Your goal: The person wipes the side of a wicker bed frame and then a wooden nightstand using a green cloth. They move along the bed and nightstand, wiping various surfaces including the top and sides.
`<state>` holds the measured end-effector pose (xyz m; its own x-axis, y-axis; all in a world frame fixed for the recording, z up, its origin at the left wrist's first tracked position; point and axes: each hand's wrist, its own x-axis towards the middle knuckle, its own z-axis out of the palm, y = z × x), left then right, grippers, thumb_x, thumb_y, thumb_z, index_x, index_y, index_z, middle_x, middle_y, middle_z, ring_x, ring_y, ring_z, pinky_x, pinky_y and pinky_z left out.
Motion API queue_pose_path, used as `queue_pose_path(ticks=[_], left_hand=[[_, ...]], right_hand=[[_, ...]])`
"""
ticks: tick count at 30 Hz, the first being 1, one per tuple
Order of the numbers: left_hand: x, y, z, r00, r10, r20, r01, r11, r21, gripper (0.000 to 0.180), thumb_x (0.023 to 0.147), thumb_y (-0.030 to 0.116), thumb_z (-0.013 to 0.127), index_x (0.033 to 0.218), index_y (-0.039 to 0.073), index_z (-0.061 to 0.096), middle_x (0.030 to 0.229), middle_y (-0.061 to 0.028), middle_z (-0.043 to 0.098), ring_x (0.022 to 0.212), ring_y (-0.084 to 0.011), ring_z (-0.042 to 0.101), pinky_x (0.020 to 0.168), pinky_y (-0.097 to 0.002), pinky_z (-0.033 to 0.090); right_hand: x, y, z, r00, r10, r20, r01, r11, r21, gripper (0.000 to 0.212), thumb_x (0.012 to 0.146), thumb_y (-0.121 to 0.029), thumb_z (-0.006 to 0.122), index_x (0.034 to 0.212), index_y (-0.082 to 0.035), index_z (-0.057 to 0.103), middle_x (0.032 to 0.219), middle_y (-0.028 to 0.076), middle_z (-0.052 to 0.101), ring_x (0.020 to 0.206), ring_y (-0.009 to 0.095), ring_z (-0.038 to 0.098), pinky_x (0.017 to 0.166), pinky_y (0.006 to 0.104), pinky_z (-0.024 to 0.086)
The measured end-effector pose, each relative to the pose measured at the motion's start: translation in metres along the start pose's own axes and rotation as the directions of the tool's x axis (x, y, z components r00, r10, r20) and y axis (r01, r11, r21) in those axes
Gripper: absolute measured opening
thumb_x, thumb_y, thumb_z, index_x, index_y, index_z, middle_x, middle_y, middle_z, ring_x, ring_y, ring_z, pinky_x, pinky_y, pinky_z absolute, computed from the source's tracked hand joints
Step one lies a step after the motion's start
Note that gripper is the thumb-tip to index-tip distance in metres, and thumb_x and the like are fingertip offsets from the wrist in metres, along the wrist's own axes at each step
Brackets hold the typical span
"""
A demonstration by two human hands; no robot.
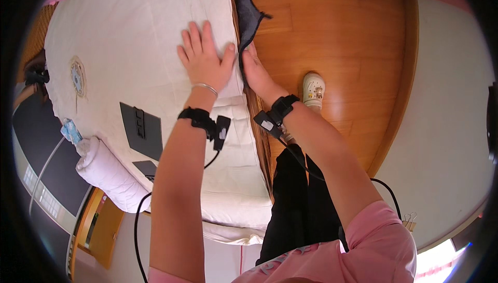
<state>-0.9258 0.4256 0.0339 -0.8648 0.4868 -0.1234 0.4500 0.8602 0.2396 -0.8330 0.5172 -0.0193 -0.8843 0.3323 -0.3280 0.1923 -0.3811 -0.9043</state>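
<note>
Now our left hand [203,57] presses flat and open on the bed [129,34] while our right hand [254,67] pinches the dark cloth [247,19] at the mattress edge, where a loose pinch could drop it to the floor [337,28].

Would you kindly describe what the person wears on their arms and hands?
Both forearms are bare below short pink sleeves. The left hand has a thin silver bangle and a black wrist strap carrying a small black module with a black cable. The right hand has a similar black strap, module and cable.
</note>
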Motion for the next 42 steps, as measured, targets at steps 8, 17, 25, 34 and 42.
queue_pose_path(ticks=[8, 17, 25, 34, 42], left_hand=[[-0.066, 0.001, 0.011, 0.997, -0.009, -0.080, 0.012, 0.999, 0.046, 0.066, 0.094, 0.039, 0.049, 0.151, 0.010, 0.034, 0.160, -0.0196, 0.024, 0.148, -0.0408, 0.017, 0.117, -0.0553, 0.008], [-0.064, 0.003, 0.011, 0.989, 0.024, -0.148, -0.024, 1.000, 0.005, 0.067, 0.088, 0.037, 0.053, 0.148, 0.011, 0.040, 0.157, -0.0191, 0.029, 0.146, -0.0422, 0.021, 0.116, -0.0578, 0.011], [-0.062, 0.003, 0.013, 0.981, 0.044, -0.187, -0.043, 0.999, 0.007, 0.066, 0.088, 0.038, 0.053, 0.148, 0.012, 0.041, 0.157, -0.0190, 0.031, 0.145, -0.0422, 0.023, 0.115, -0.0576, 0.013], [-0.071, -0.005, 0.015, 0.983, 0.028, -0.180, -0.027, 1.000, 0.007, 0.066, 0.088, 0.038, 0.054, 0.147, 0.012, 0.041, 0.157, -0.0181, 0.030, 0.145, -0.0416, 0.023, 0.116, -0.0573, 0.013], [-0.062, 0.002, 0.012, 0.986, 0.041, -0.164, -0.041, 0.999, 0.008, 0.067, 0.087, 0.037, 0.053, 0.148, 0.011, 0.040, 0.157, -0.0190, 0.029, 0.145, -0.0418, 0.022, 0.116, -0.0573, 0.012]], right_hand=[[-0.197, 0.040, 0.011, 0.971, 0.236, -0.043, -0.240, 0.952, -0.192, 0.049, 0.102, -0.015, 0.042, 0.146, 0.004, 0.031, 0.152, 0.026, 0.029, 0.142, 0.040, 0.027, 0.118, 0.0392, 0.020], [-0.257, 0.087, 0.013, 0.955, 0.271, -0.119, -0.295, 0.895, -0.334, 0.025, 0.097, -0.017, 0.050, 0.114, 0.002, 0.051, 0.116, 0.028, 0.048, 0.112, 0.045, 0.045, 0.100, 0.0450, 0.037], [-0.041, 0.046, -0.018, 0.974, 0.194, 0.114, -0.204, 0.976, 0.082, 0.055, 0.108, -0.029, 0.020, 0.155, 0.001, 0.017, 0.161, 0.016, 0.018, 0.150, 0.027, 0.014, 0.121, 0.0307, 0.011], [-0.207, 0.127, -0.033, 0.772, 0.604, 0.199, -0.624, 0.779, 0.056, 0.065, 0.109, -0.039, 0.021, 0.157, -0.006, -0.005, 0.165, 0.008, -0.003, 0.151, 0.021, 0.001, 0.121, 0.0320, 0.005], [-0.327, 0.215, -0.038, 0.557, 0.818, 0.144, -0.820, 0.514, 0.252, 0.071, 0.104, -0.053, 0.034, 0.155, -0.004, 0.023, 0.155, 0.007, 0.033, 0.137, 0.021, 0.035, 0.113, 0.0310, 0.026]])
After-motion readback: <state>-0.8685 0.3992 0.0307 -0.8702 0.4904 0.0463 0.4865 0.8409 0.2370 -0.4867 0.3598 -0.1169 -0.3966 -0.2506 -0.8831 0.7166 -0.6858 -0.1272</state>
